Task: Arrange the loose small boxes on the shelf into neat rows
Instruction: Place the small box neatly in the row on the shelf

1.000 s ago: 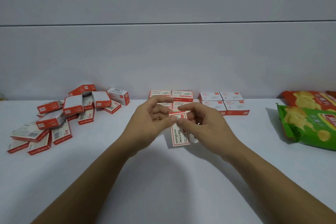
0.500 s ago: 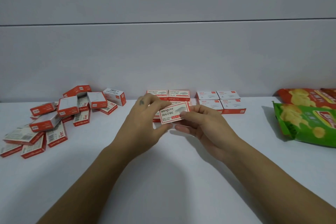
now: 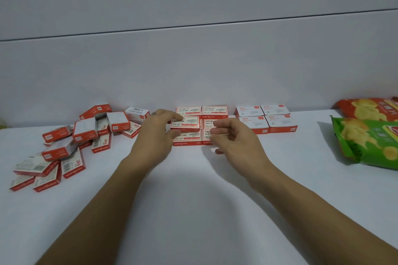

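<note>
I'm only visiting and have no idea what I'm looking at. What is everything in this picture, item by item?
loose boxes: many, too overlapped to count, red and white, heaped at the shelf's left
arranged boxes: at least five, red and white, two neat columns at centre back
held box: one, red and white, over the left column
white-topped boxes: four, white with red sides, two-by-two block right of centre
green snack bag: one, far right
red snack bag: one, behind the green one
shelf: one, white, under everything
wall: pale grey, behind
left hand: one, pinches the held box
right hand: one, fingers loosely curled, holds nothing, before the right column
</note>
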A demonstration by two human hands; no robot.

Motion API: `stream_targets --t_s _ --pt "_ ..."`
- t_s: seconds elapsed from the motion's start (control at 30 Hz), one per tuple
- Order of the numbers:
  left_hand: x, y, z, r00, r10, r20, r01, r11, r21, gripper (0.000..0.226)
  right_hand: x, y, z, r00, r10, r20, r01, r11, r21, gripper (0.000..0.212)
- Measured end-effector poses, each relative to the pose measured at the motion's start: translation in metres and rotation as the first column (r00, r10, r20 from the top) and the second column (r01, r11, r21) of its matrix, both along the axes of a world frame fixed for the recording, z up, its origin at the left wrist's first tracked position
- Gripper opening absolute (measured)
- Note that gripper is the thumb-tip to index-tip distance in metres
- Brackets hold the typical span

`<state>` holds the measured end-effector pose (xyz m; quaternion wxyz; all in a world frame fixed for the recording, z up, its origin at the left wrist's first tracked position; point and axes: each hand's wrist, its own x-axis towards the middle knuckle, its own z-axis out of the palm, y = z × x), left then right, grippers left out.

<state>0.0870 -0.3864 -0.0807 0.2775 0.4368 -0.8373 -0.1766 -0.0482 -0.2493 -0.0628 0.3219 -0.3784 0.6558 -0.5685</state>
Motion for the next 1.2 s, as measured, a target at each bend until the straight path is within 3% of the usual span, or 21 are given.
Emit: stream_targets --t_s 0.13,0.3,0.43,0.53,0.7,1.03,1.2 --pt "-0.009 -0.005 -0.001 0.996 -0.014 0.089 0.018 0.999 -0.044 0.026 -0.003 0.002 0.000 0.995 0.000 -0.103 -0.004 0.999 -0.036 0.022" --pt "-0.013 -0.008 0.005 0.952 0.042 0.304 0.026 0.976 -0.215 0.033 -0.007 0.003 -0.002 0.953 -0.023 -0.303 0.003 0.998 -0.065 0.022" --pt "-0.019 -0.003 0.005 0.964 0.027 0.265 0.039 0.970 -0.240 0.025 -0.013 0.003 -0.006 0.762 -0.027 -0.647 0.020 1.000 -0.018 0.038" --pt "-0.022 0.002 0.002 0.976 0.037 0.214 0.011 0.975 -0.220 0.025 -0.014 0.001 -0.009 0.605 -0.023 -0.796 0.032 0.999 -0.004 0.045" --pt "-0.020 0.004 0.001 0.970 0.036 0.241 0.014 0.980 -0.200 0.035 -0.016 -0.001 -0.016 0.508 0.011 -0.861 0.053 0.998 0.044 0.052" --pt "0.006 0.004 0.028 0.942 0.033 0.334 0.054 0.967 -0.249 0.047 -0.013 -0.011 -0.013 0.517 0.069 -0.853 0.010 0.996 0.087 0.061" --pt "0.040 0.002 0.033 0.926 0.082 0.368 0.008 0.971 -0.237 0.046 -0.005 -0.031 0.001 0.416 0.186 -0.890 -0.059 0.982 0.177 0.065"
